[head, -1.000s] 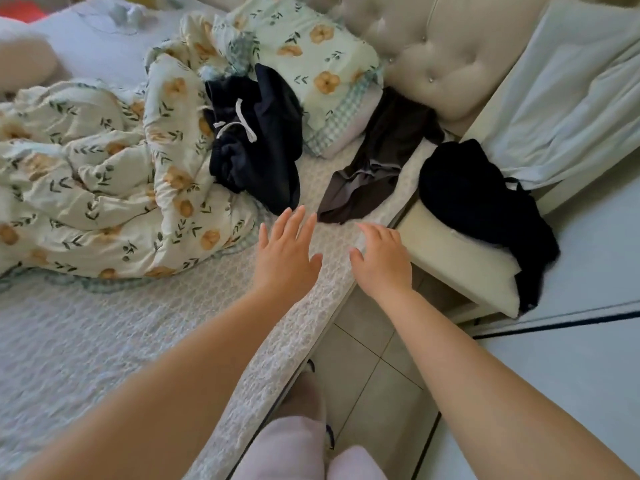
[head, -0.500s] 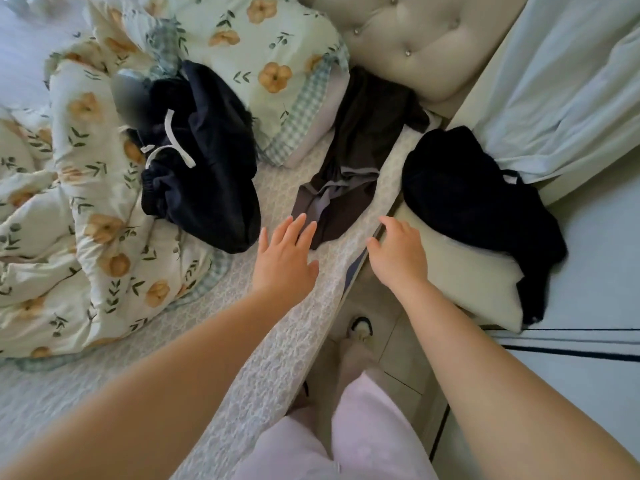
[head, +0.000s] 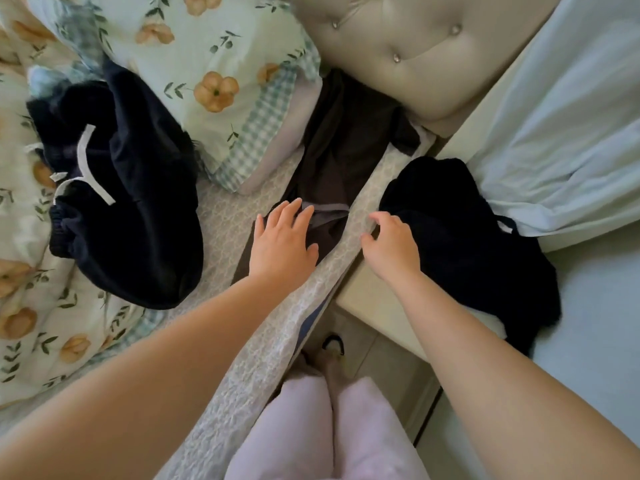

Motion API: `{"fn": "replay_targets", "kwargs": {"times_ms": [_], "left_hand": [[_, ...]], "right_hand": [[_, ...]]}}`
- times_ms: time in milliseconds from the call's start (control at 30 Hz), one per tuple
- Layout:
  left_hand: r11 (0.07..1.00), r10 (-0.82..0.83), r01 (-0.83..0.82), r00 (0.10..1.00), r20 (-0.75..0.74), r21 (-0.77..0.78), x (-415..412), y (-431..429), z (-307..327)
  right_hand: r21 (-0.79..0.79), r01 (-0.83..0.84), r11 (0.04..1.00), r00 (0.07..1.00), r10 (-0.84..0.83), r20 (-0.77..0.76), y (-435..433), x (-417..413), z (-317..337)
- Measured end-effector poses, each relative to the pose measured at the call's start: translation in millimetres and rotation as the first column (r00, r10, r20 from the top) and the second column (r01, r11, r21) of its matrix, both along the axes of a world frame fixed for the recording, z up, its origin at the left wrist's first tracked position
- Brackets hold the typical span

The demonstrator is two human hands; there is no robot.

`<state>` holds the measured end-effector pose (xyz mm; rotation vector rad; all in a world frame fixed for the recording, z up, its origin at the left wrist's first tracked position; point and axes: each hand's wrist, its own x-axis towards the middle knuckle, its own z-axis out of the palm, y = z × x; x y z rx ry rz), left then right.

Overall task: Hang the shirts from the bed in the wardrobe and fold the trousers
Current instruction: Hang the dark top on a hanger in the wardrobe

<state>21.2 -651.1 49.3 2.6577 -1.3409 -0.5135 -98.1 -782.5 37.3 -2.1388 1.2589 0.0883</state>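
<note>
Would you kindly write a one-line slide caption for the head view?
Left hand over a dark brown garment on the bed; right hand at its edge, beside a black garment.

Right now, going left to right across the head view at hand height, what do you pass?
From the left: floral duvet → navy drawstring trousers → left hand → right hand → black garment on the nightstand → pale blue fabric. The brown garment overlaps the left hand, so it is left out.
</note>
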Motion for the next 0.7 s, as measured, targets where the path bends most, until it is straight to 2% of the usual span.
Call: {"fn": "replay_targets", "kwargs": {"times_ms": [300,500,700], "left_hand": [[0.997,0.008,-0.001,0.996,-0.085,0.083,49.5,-93.0,-56.1],[0.985,0.162,-0.145,0.958,-0.237,0.090,80.4,-140.7,-104.0],[0.952,0.298,-0.264,0.917,-0.266,0.158,122.7,-180.0,-165.3]], "right_hand": [[0.141,0.019,0.990,0.994,-0.003,-0.112,-76.1,36.7,-64.2],[0.167,0.011,0.986,0.994,0.007,-0.107,-119.5,81.6,-115.9],[0.238,0.040,0.970,0.998,-0.028,-0.053,-142.8,107.5,-164.6]]}}
